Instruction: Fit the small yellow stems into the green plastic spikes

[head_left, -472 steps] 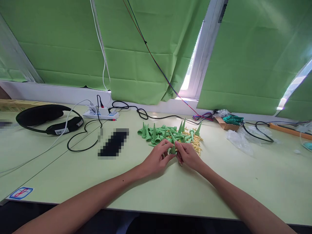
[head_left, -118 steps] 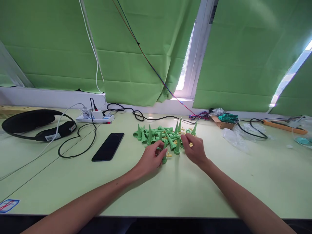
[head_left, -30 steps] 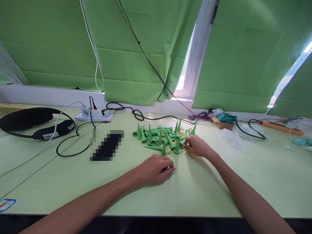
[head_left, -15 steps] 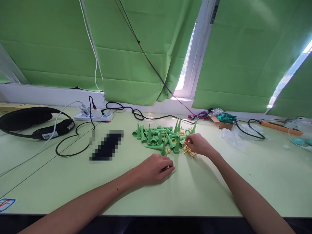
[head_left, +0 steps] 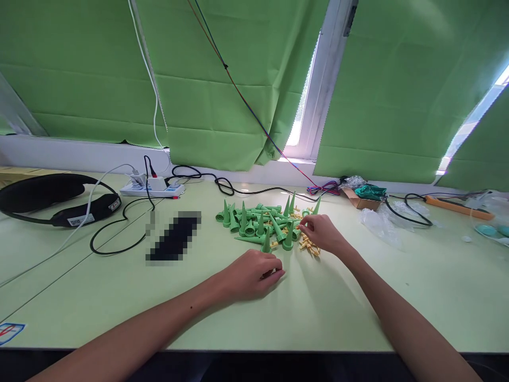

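A heap of green cone-shaped pieces lies at the middle of the table, some standing point up. Small yellow-orange pieces are scattered at the heap's right side, and a few show among the cones. My right hand is at the right edge of the heap, above the small pieces, its fingertips pinched together; what they hold, if anything, is too small to make out. My left hand rests on the table just in front of the heap, fingers curled together, and whatever is between them is hidden.
A black headset and a white power strip lie at the left with cables. A pixelated dark object is left of the heap. At the right are a small cardboard box, plastic bags and an orange tool.
My right hand has shifted very slightly left and up beside the heap. My left hand has hardly moved.
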Action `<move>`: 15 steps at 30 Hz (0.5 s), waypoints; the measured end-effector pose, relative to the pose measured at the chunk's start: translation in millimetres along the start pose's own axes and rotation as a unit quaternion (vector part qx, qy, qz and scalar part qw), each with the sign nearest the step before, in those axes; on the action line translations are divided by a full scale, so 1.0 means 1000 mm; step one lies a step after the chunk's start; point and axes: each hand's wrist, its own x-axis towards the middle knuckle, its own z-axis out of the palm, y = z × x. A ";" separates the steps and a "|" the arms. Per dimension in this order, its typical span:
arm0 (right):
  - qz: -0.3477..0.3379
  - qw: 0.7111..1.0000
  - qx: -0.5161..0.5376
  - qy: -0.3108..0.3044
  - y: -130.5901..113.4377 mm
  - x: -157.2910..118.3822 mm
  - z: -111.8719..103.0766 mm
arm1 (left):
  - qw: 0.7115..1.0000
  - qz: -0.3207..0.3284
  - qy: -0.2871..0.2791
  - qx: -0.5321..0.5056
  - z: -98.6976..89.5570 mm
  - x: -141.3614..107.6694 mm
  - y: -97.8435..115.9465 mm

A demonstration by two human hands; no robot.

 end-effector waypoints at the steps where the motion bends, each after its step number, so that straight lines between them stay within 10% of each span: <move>1: -0.002 1.000 0.007 0.011 0.000 0.000 0.001 | 1.000 0.001 0.002 0.000 0.000 0.000 0.000; 15: -0.036 0.959 0.119 0.254 -0.026 -0.009 0.000 | 1.000 0.003 0.012 0.000 0.001 -0.001 0.000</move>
